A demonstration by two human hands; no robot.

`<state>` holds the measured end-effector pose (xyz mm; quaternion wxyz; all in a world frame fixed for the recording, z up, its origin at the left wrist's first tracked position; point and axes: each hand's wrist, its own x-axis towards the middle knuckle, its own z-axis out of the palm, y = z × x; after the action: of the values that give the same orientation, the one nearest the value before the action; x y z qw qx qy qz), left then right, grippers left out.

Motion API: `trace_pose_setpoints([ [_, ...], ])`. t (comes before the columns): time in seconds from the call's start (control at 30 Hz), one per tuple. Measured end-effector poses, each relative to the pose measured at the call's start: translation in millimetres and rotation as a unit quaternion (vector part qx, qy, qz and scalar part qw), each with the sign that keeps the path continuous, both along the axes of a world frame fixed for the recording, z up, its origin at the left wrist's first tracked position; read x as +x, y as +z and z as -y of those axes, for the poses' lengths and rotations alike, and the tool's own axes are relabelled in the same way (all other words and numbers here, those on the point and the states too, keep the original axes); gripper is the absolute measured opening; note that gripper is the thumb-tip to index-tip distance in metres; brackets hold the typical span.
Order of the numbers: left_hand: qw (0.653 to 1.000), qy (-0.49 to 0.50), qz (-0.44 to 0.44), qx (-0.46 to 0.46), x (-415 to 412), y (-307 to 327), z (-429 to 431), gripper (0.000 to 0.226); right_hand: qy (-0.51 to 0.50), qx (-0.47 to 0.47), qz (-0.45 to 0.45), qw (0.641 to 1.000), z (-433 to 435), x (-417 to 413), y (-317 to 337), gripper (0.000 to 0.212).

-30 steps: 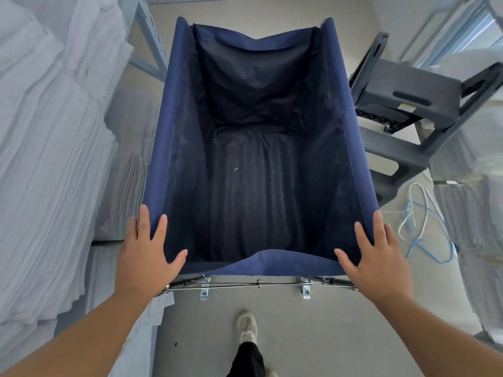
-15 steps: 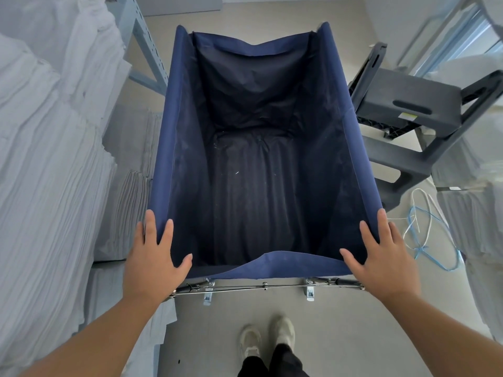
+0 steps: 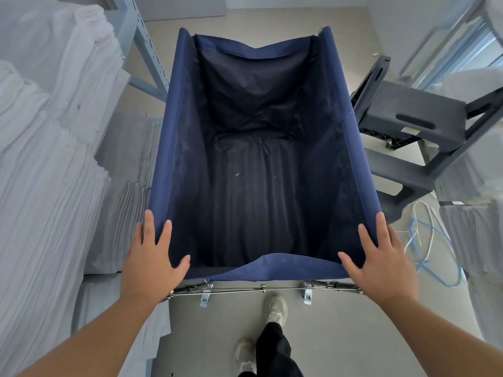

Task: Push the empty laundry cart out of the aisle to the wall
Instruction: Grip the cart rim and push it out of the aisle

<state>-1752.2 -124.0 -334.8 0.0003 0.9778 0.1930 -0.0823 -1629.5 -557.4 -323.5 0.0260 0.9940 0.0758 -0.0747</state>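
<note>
The laundry cart (image 3: 163, 148) is a deep navy fabric bin on a metal frame (image 3: 261, 289), and nothing lies inside it. It stands lengthwise in front of me in the aisle. My left hand (image 3: 151, 265) lies over its near left corner, fingers draped along the rim and thumb inside. My right hand (image 3: 381, 265) holds the near right corner the same way. Beyond the cart's far end there is bare floor and a pale wall (image 3: 185, 6).
Tall stacks of white linen (image 3: 40, 172) crowd the cart's left side, beside a grey shelf upright (image 3: 141, 39). A dark grey step stool (image 3: 416, 118) stands close against its right wall. Blue and white cord (image 3: 424, 240) lies on the floor, with more linen (image 3: 479, 213) at the right.
The cart and I have moved forward along the aisle; more floor and the far wall now show ahead. My feet have stepped. Both hands stay on the near corners.
</note>
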Motion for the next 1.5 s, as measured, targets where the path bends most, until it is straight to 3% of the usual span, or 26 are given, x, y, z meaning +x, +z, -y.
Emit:
trace_pose_setpoints([
  [1.5, 1.0, 0.028, -0.01, 0.002, 209.7, 17.7, -55.5, 0.099, 0.02, 0.015, 0.042, 0.999, -58.3, 198.2, -11.4, 0.072],
])
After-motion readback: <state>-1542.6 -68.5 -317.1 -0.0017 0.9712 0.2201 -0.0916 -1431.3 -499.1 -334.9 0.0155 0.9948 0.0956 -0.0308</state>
